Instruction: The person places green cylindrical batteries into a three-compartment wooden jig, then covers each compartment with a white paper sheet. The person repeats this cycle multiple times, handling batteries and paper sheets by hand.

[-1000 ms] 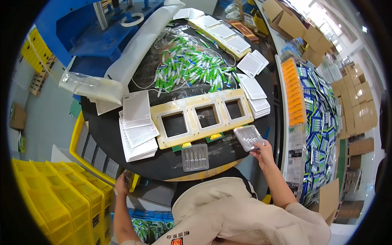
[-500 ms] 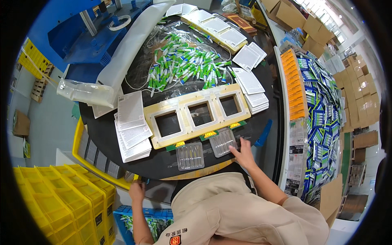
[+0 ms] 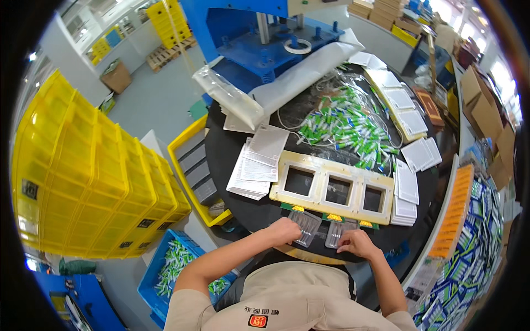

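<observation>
Two clear plastic blister trays with long moulded grooves lie side by side at the table's near edge. My left hand (image 3: 284, 231) has its fingers closed at the edge of the left blister tray (image 3: 309, 227). At the near corner of the right blister tray (image 3: 335, 234), my right hand (image 3: 358, 243) pinches with bent fingers. Just beyond the trays sits a cream frame jig (image 3: 292, 199) with three square openings, and green-and-yellow tabs (image 3: 335, 217) stick out along its near side. Stacks of white printed cards flank the jig, one card stack (image 3: 249, 182) left and another card stack (image 3: 406, 190) right.
Green-and-white tubes (image 3: 348, 124) lie heaped beyond the jig on the black round table (image 3: 221, 165). A second jig (image 3: 411, 121) holds white cards. A blue press (image 3: 270, 47) stands behind. Yellow crates (image 3: 94, 171) and a blue tube bin (image 3: 160, 251) are at left, packed cards (image 3: 469, 259) at right.
My view has swung left, so the table sits further right. My left hand has come up from beside the table's edge onto the left tray. My right hand stays at the right tray.
</observation>
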Motion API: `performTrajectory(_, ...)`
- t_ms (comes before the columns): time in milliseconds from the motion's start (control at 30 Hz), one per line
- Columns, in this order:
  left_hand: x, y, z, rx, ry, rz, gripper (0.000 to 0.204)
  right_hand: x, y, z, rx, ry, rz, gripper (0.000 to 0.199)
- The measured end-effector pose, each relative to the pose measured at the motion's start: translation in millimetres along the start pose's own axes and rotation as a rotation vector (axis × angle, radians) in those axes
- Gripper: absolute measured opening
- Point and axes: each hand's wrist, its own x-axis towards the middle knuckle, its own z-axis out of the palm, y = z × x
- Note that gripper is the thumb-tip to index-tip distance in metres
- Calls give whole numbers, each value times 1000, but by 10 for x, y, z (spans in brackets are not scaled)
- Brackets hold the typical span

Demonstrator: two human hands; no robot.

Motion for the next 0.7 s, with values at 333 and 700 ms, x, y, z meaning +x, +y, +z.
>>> performTrajectory(333, 8, -42, 33, -100, 14, -65, 7, -37, 31, 55, -191, 28, -89, 17)
performTrajectory(700, -497, 641, -322, -64, 567, -123, 8, -527, -713, 75, -464, 639, -212, 8)
